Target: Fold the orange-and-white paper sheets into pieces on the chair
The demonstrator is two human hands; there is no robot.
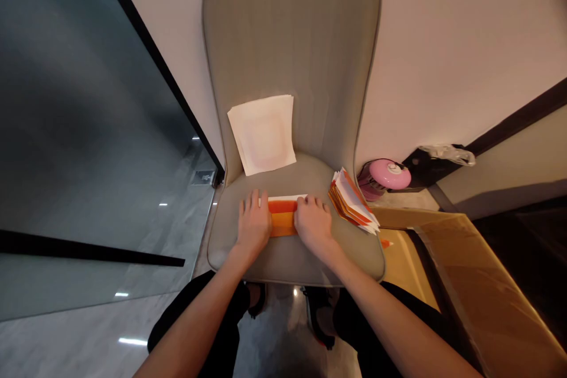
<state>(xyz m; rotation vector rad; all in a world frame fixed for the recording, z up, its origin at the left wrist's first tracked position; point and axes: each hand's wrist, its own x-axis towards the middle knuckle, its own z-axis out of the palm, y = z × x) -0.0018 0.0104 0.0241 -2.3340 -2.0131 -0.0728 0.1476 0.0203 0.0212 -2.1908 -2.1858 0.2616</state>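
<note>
A folded piece of paper (283, 223), orange with a darker red-orange band and a white strip at its far edge, lies on the grey chair seat (292, 263). My left hand (255, 222) grips its left end, fingers bent and close together. At the right end my right hand (313, 222) holds it the same way, with the thumb side against the paper. Both palms face down, so the fingertips are partly hidden. A stack of pale paper sheets (266, 136) leans on the backrest beyond my left hand. Several folded orange-and-white papers (352, 201) sit at the seat's right edge.
An open cardboard box (482, 271) stands right of the chair, with a small orange scrap (386, 243) by its near side. Behind it are a pink round-topped object (390, 174) and a black box (425, 168) with clear plastic. A glass panel (88, 130) is on the left.
</note>
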